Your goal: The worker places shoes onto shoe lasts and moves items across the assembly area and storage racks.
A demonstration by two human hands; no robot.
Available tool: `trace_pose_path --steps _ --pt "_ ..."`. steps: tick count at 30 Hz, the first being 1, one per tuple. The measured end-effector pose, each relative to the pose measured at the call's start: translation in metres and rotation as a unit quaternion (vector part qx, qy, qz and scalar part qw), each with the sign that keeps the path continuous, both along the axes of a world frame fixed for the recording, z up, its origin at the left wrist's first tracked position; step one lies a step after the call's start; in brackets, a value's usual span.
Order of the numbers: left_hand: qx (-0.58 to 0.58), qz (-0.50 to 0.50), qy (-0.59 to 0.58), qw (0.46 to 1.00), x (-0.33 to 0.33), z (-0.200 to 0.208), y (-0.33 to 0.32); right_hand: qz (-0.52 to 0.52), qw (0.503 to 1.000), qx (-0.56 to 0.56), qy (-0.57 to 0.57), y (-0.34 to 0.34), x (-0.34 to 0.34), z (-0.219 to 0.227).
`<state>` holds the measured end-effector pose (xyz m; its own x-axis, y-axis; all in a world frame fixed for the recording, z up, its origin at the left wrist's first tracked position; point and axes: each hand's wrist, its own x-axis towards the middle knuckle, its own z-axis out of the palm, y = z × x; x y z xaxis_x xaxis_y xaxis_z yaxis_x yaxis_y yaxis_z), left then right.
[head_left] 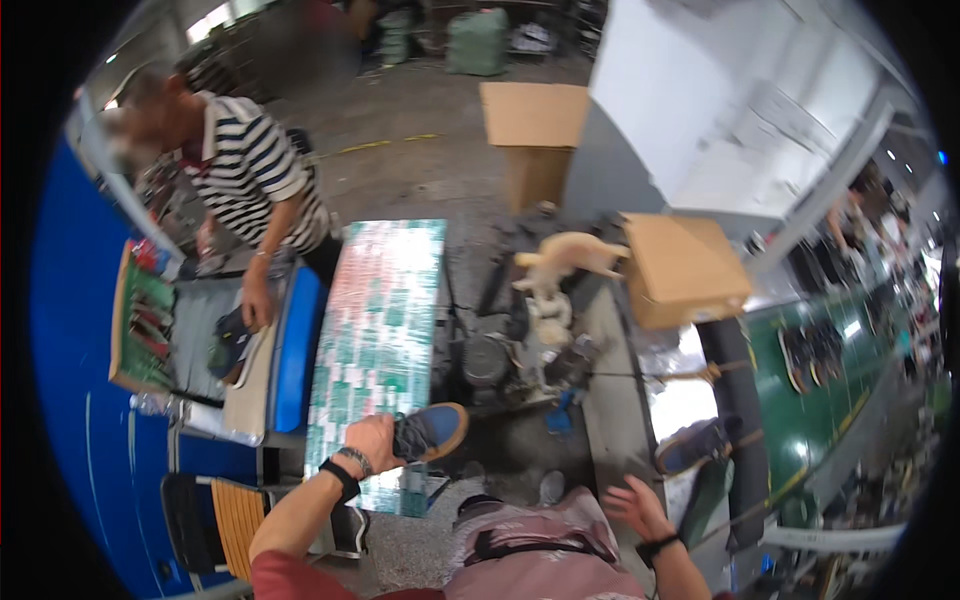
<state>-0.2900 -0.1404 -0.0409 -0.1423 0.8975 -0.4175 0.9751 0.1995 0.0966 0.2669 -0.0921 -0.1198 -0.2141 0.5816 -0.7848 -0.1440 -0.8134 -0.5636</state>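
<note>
My left hand (372, 441) is closed around the heel end of a blue lace-up shoe (430, 432) with a tan sole. The shoe's toe points right, over the edge of a long table (375, 300) covered in shiny green-and-white patterned wrapping. My right hand (640, 507) hangs in the air with its fingers spread, holding nothing. Just beyond it, a second dark blue shoe (692, 447) with a brown sole lies on a pale ledge at the right.
A co-worker in a striped shirt (250, 165) reaches to a dark shoe (232, 345) at the left bench. Ahead stands a machine with a cream-coloured curved part (570, 258). Cardboard boxes (690, 270) sit beyond. Several shoes (810, 352) rest on a green conveyor (850, 385) at right.
</note>
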Motion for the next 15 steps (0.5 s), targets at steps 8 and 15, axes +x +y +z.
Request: trace_pose_path --steps 8,15 --pt "0.339 -0.324 -0.151 0.870 0.232 0.072 0.079 0.057 0.917 -0.091 0.384 0.077 -0.079 0.071" --pt "0.326 -0.126 -0.220 0.911 0.296 0.055 0.106 0.079 0.865 0.495 -0.033 0.144 -0.060 0.121"
